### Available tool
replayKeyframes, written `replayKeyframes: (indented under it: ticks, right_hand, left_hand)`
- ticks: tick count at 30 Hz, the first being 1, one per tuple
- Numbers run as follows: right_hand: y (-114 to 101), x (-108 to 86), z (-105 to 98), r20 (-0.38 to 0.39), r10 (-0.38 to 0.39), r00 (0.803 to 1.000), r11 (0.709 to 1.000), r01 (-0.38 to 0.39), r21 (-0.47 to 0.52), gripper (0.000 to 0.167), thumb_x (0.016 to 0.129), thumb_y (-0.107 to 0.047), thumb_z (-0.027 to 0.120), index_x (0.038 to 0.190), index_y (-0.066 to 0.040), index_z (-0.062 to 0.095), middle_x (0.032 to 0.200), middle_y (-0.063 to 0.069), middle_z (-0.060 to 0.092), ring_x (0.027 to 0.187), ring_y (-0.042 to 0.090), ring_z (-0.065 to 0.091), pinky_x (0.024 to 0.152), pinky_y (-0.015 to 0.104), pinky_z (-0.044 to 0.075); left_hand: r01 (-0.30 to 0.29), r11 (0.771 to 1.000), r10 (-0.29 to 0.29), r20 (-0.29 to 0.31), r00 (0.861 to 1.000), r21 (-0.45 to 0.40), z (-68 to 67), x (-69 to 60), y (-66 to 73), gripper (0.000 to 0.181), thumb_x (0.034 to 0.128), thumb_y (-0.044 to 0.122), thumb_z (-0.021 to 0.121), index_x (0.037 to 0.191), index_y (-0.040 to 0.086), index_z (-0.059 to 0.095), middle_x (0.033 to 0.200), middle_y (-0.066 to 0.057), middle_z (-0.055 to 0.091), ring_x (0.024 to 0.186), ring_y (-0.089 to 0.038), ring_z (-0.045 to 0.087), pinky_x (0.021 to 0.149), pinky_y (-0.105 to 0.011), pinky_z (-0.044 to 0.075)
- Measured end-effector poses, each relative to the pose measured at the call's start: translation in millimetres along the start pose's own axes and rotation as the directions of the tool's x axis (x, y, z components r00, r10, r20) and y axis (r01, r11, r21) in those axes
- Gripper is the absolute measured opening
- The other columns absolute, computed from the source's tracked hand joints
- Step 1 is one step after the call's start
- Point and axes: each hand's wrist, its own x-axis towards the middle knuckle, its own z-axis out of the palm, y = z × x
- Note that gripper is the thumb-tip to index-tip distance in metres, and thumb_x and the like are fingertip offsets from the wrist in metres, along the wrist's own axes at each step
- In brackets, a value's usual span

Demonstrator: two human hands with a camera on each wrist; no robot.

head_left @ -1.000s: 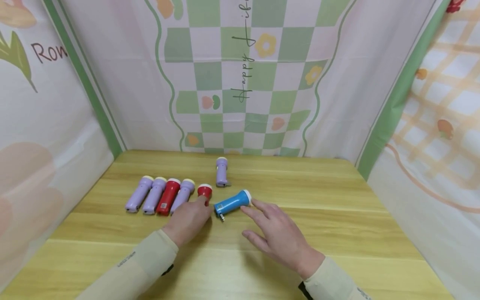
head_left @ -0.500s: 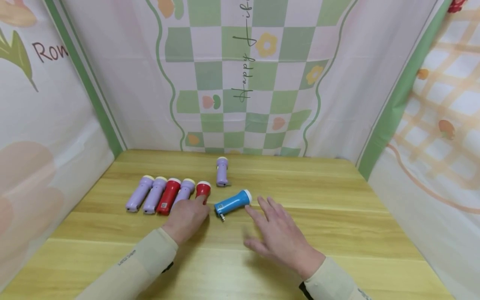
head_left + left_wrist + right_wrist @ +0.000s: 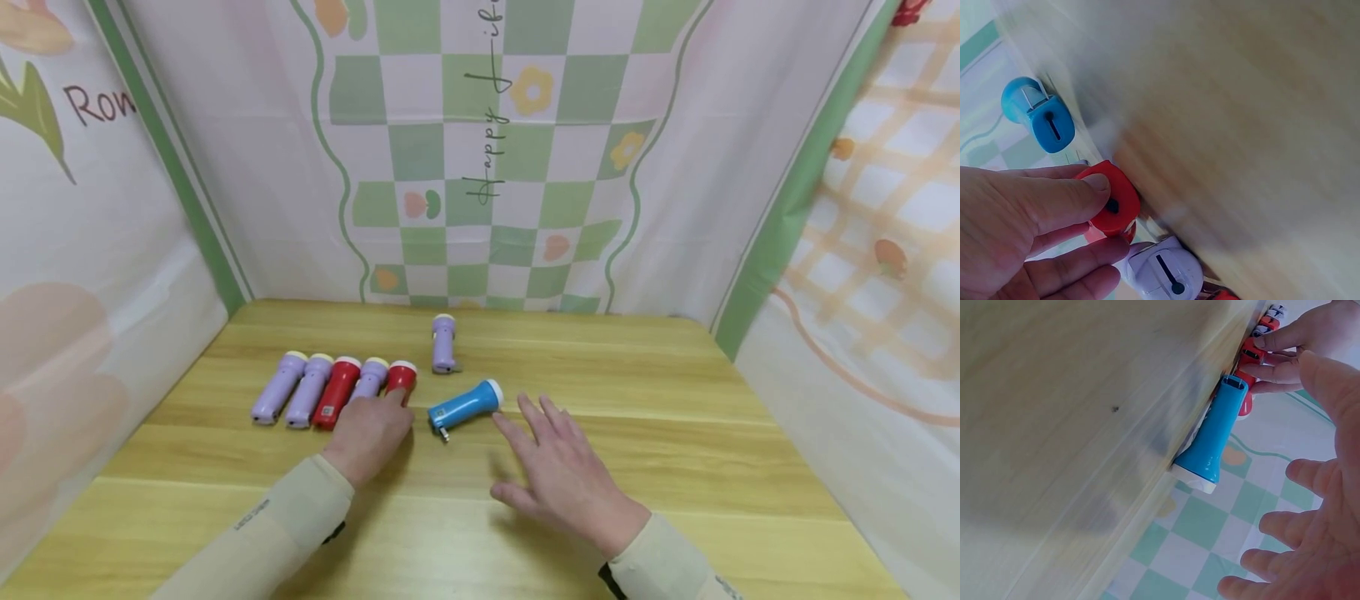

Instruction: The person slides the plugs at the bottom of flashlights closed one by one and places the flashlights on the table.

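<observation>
We record one wood-grained table (image 3: pixel 675 467), bearing three purple flashlights (image 3: pixel 277 390) and two red flashlights (image 3: pixel 337 392) in a row; nearby, one blue flashlight (image 3: pixel 465 405); farther back, a fourth purple flashlight (image 3: pixel 444 344).

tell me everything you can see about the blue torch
The blue torch has a glossy, plastic-looking body flaring to a head with a white rim. Near its tail are a small label and two metal prongs sticking out; its tail end has a dark, keyhole-like slot. It lies on its side, head pointing right and slightly away, right of the row's last red torch. Only the table seems to touch it.
</observation>
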Motion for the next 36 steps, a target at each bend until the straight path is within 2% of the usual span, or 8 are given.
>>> replayKeyframes:
  ticks: [7,15,19,24,31,36]
  right_hand:
    - [0.1,0.5,-0.6,0.016,0.015,1.0,1.0,-0.015,0.015,0.088,0.09,-0.062,0.072,0.16,-0.018,0.042,0.165,0.027,0.032,0.151,0.053,0.029,0.121,0.068,0.027]
    - [0.6,-0.3,-0.7,0.02,0.015,1.0,1.0,-0.016,0.021,0.087,0.09,-0.061,0.072,0.16,-0.018,0.042,0.165,0.026,0.032,0.151,0.054,0.028,0.12,0.069,0.027]
    - [0.7,-0.5,-0.7,0.021,0.014,1.0,1.0,-0.014,0.022,0.087,0.09,-0.062,0.072,0.16,-0.018,0.042,0.165,0.026,0.032,0.151,0.054,0.028,0.12,0.069,0.028]
    - [0.6,-0.8,-0.6,0.019,0.015,1.0,1.0,-0.015,0.025,0.087,0.09,-0.061,0.072,0.16,-0.018,0.042,0.165,0.027,0.032,0.151,0.054,0.028,0.12,0.069,0.028]
    - [0.9,-0.7,0.3,0.017,0.018,1.0,1.0,-0.019,0.019,0.088,0.09,-0.062,0.072,0.16,-0.018,0.042,0.165,0.027,0.033,0.151,0.054,0.029,0.12,0.069,0.029]
    - [0.8,-0.8,0.4,0.013,0.017,1.0,1.0,-0.017,0.019,0.088,0.09,-0.062,0.072,0.159,-0.017,0.042,0.164,0.027,0.033,0.15,0.054,0.029,0.12,0.068,0.029]
  left_hand:
    - [0.024,0.999,-0.022,0.092,0.996,-0.023,-2.0,0.5,-1.3,0.009,0.0876,0.008,0.083,0.09,0.014,0.077,0.093,-0.008,0.066,0.054,-0.022,0.052,0.049,-0.038,0.055]
    - [0.026,0.999,-0.023,0.121,0.992,-0.019,-0.8,0.7,-2.4,0.011,0.0871,0.012,0.085,0.095,0.015,0.078,0.098,-0.009,0.068,0.057,-0.022,0.053,0.052,-0.039,0.056]
    - [0.023,0.999,-0.02,0.12,0.993,-0.021,0.7,0.3,-3.0,0.012,0.0872,0.014,0.085,0.096,0.015,0.077,0.098,-0.009,0.067,0.058,-0.023,0.053,0.052,-0.039,0.057]
    - [0.015,1.0,-0.013,0.088,0.996,-0.018,2.3,-0.9,-3.5,0.012,0.0871,0.016,0.086,0.094,0.014,0.077,0.097,-0.01,0.066,0.057,-0.025,0.054,0.051,-0.041,0.057]
    - [0.016,1.0,-0.015,0.051,0.999,-0.022,3.6,-2.0,-4.2,0.009,0.0871,0.01,0.084,0.091,0.013,0.076,0.097,-0.011,0.068,0.058,-0.027,0.057,0.05,-0.042,0.056]
    - [0.021,1.0,-0.02,0.065,0.998,-0.011,2.0,-1.9,-4.5,0.011,0.0864,0.011,0.085,0.093,0.015,0.077,0.102,-0.011,0.07,0.061,-0.027,0.059,0.053,-0.043,0.057]
